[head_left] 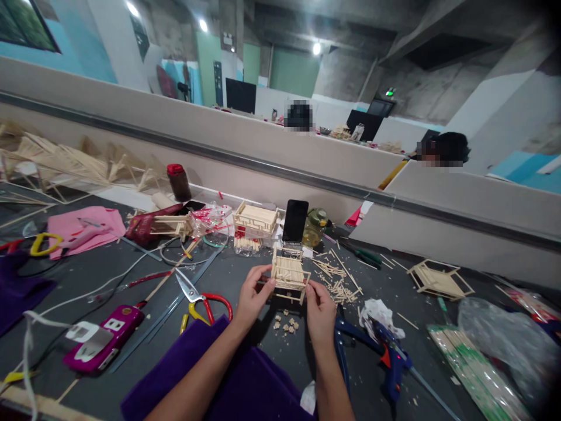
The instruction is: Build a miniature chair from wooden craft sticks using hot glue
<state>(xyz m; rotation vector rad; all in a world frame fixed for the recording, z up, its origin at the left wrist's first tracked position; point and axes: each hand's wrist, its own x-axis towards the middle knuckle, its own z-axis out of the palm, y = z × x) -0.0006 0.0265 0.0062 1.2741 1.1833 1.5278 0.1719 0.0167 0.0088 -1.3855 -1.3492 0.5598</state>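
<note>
Between my two hands is a small model built of thin wooden sticks [289, 270], with a slatted flat top and a rail frame. My left hand [254, 297] grips its left side, thumb and fingers closed on it. The model's right corner is pinched by my right hand [321, 305]; some of those fingertips are hidden behind it. Little wooden pieces [287, 323] lie on the dark table below the model. Cut stick bits [344, 289] are scattered to its right. Behind it a black phone [295, 221] stands upright.
Scissors [204, 301] and a magenta power strip [107, 339] with white cables lie left. A purple cloth [258, 380] is under my forearms. Right are a blue glue gun [394, 362], another stick model [440, 279] and packed sticks [475, 368]. Two people sit beyond the partition [263, 155].
</note>
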